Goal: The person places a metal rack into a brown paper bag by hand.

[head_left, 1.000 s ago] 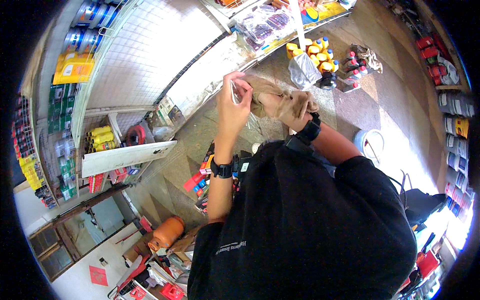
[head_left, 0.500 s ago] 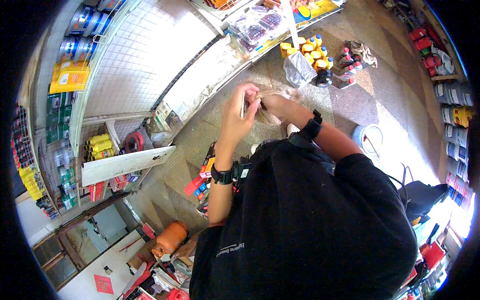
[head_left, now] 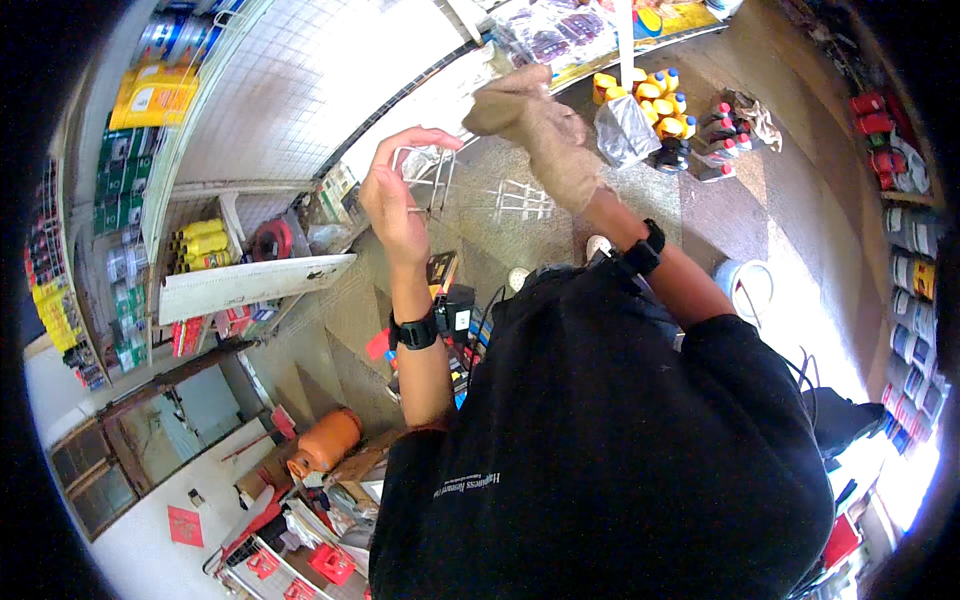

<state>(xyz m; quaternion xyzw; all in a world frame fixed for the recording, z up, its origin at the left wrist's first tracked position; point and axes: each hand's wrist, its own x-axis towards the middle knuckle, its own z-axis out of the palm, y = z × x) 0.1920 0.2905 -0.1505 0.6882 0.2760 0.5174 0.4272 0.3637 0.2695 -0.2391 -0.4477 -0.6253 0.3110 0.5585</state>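
Observation:
My left hand (head_left: 395, 200) is raised at centre left. Its thumb and fingers curl round the edge of a white wire frame (head_left: 436, 178). A second piece of white wire rack (head_left: 522, 200) shows farther right, below the cloth; I cannot tell whether the two are joined. My right hand (head_left: 600, 208) reaches up and left with a tan cloth (head_left: 550, 140) draped over it. The cloth hides the fingers of that hand, and its folded end hangs out beyond them, to the upper right of my left hand.
Wire-mesh shelving (head_left: 165, 160) with cans and yellow packs stands at left, above a white shelf board (head_left: 255, 285). Yellow bottles (head_left: 665, 105), a grey bag (head_left: 626, 132) and red-capped bottles (head_left: 720, 145) stand on the floor. A white bucket (head_left: 745, 288) and an orange gas cylinder (head_left: 328, 440) are there too.
My hands, close together before, have moved apart. My left hand went left and now shows the wire frame; the cloth on my right hand swung up and left. The view shifted slightly.

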